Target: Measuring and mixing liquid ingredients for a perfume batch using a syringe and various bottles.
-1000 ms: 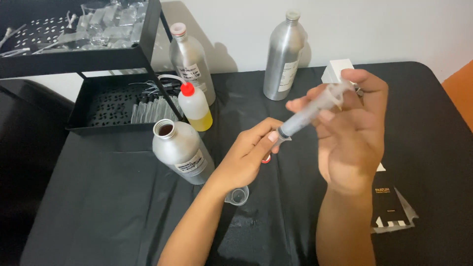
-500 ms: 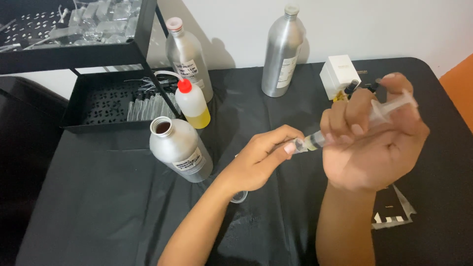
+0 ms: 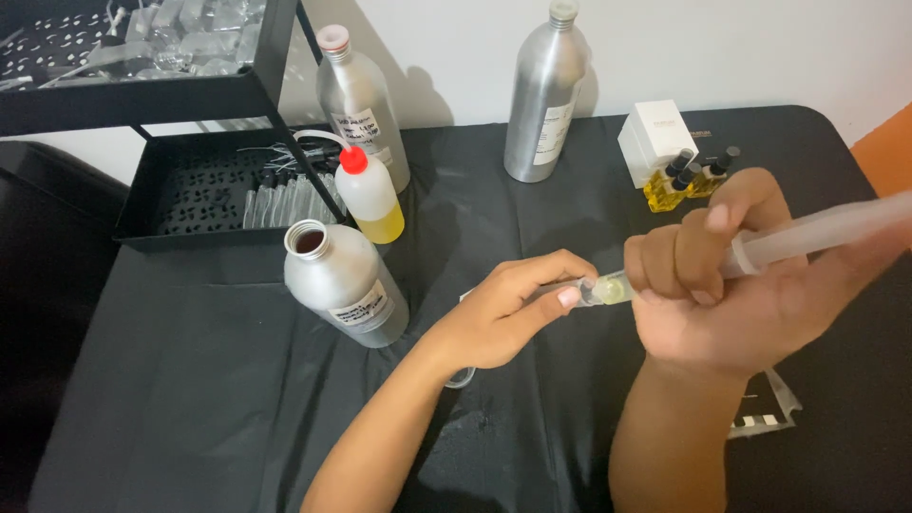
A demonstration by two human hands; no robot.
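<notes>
- Over the black cloth-covered table [image 3: 171,380], right of centre, both hands meet on a clear plastic syringe [image 3: 788,237].
- Syringe long axis runs nearly level, slightly tilted: tip end points left and a bit down, plunger end runs off to the upper right, blurred there.
- Yellowish liquid shows in the barrel near the tip.
- Right hand [image 3: 750,285] is clenched round the syringe barrel, fingers wrapped over the top.
- Left hand [image 3: 508,318] pinches something small at the syringe tip between thumb and fingers; what it holds is too hidden to tell.
- Open aluminium bottle [image 3: 344,282] stands just left of the left hand, no cap, neck tilted toward the upper left.
- Squeeze bottle [image 3: 370,195] with red cap and yellow liquid stands behind it, beside a black tray [image 3: 190,195] of small clear vials.
- Two capped aluminium bottles stand at the back by the wall: one [image 3: 361,104] near the rack, one [image 3: 543,95] at centre.
- White box [image 3: 651,138] and small yellow spray bottles [image 3: 684,180] sit behind the right hand.
</notes>
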